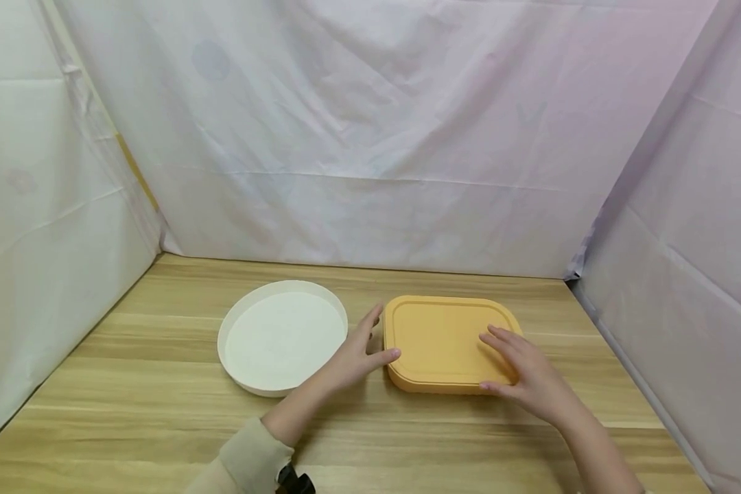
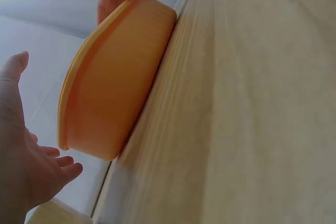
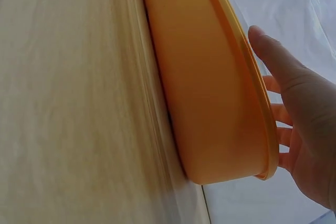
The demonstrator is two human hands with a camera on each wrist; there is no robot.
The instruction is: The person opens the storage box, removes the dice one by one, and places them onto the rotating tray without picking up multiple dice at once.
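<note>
White sheeting (image 1: pixel 370 137) walls off the back and both sides, and a pale wooden table (image 1: pixel 160 425) fills the lower half of the frame. Just right of centre we see an orange container (image 1: pixel 447 343), a shallow rounded rectangle with its matching lid on and a groove running inside the lid's rim. To its left, close beside it, sits an empty round white tray (image 1: pixel 282 336). Our left hand (image 1: pixel 361 353) lies spread at the container's left edge, thumb near the corner; our right hand (image 1: pixel 521 370) rests its straight fingers on the lid's lower right. Placed so, the two hands flank the container, gripping nothing.
</note>
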